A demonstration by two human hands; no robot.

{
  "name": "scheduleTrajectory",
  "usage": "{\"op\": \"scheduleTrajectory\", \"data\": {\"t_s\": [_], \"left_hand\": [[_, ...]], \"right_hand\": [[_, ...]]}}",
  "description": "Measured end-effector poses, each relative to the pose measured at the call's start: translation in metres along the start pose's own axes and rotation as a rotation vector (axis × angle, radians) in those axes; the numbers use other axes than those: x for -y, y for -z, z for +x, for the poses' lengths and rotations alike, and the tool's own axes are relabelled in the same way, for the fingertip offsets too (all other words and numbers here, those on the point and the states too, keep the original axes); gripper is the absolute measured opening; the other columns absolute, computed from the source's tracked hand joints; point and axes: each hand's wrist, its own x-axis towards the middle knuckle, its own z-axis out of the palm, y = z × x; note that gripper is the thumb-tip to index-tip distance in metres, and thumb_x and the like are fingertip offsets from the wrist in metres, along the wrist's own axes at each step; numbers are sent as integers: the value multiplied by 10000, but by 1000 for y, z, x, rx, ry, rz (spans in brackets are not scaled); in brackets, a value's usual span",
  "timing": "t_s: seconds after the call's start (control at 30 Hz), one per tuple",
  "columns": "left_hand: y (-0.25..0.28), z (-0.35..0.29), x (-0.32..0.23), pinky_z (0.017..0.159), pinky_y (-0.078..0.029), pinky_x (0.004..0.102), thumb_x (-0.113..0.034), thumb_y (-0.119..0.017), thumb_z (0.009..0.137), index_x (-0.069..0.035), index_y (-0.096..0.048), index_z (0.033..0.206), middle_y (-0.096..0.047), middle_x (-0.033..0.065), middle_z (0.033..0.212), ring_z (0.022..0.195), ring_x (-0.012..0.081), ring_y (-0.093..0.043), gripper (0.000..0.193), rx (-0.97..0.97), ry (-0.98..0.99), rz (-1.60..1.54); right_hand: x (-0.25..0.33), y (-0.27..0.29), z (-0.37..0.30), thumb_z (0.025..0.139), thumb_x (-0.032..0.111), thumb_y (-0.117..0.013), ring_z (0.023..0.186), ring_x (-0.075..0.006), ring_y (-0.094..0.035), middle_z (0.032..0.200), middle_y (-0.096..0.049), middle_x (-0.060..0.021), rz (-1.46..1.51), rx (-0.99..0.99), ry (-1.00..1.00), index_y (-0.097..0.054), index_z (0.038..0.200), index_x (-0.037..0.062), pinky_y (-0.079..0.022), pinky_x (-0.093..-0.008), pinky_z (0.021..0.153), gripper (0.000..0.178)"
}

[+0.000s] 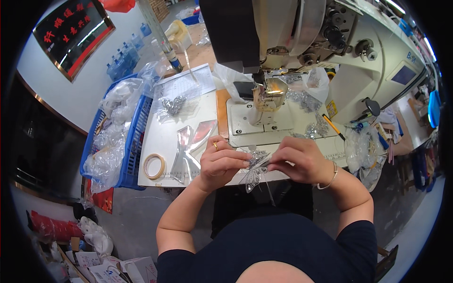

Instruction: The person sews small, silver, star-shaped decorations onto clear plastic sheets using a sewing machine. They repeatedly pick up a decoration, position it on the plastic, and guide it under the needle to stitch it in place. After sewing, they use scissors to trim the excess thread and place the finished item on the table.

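Note:
Between both hands, at the table's front edge, is a silvery, glittering openwork piece (253,178), perhaps a beaded applique; its exact kind is hard to make out. My left hand (221,162) pinches its left side, a ring on one finger. My right hand (299,160), with a bangle at the wrist, pinches its upper right side with thumb and fingertips. A thin pale strip hangs below the piece. Just beyond the hands stands the sewing machine (368,52), its needle area (269,101) over a metal plate (243,123).
Left on the white table lie a tape roll (154,166), shiny cut-out sheets (181,148) and a bag of silvery pieces (172,106). A blue basket (137,155) of plastic bags adjoins the table. At right are an orange pen (333,126), more silvery pieces (317,128) and clear bags (361,150).

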Motion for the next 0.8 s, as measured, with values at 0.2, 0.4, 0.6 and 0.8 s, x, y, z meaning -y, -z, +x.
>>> {"op": "scheduleTrajectory", "data": {"t_s": [0.2, 0.4, 0.6, 0.8], "left_hand": [[-1, -1, 3, 711, -386, 288, 19, -754, 619, -142, -620, 768, -696, -11, 821, 597, 123, -522, 257, 71, 36, -74], [-6, -5, 6, 736, -367, 283, -13, -757, 629, -152, -640, 770, -692, -39, 820, 611, 113, -519, 230, 68, 151, -165], [-6, -7, 6, 731, -367, 280, -1, -753, 633, -153, -640, 760, -690, -38, 823, 624, 114, -528, 228, 85, 186, -167], [-1, -10, 8, 746, -376, 292, -5, -752, 643, -155, -637, 758, -692, -32, 837, 620, 115, -529, 222, 60, 147, -115]], "right_hand": [[-2, 2, 1, 747, 110, -704, 608, -237, -553, 731, -507, -59, 67, 73, 3, -515, 844, 71, -436, -336, 513, 216], [-4, -3, 6, 740, 110, -700, 602, -238, -547, 718, -497, -56, 45, 104, 57, -495, 821, 74, -434, -343, 504, 223], [-5, -10, 9, 738, 106, -698, 597, -237, -546, 713, -499, -55, -7, 86, 118, -498, 822, 74, -433, -337, 497, 220], [-14, -1, -6, 746, 152, -718, 642, -170, -539, 780, -547, -45, 172, -38, -119, -515, 920, 64, -439, -293, 561, 281]]}}
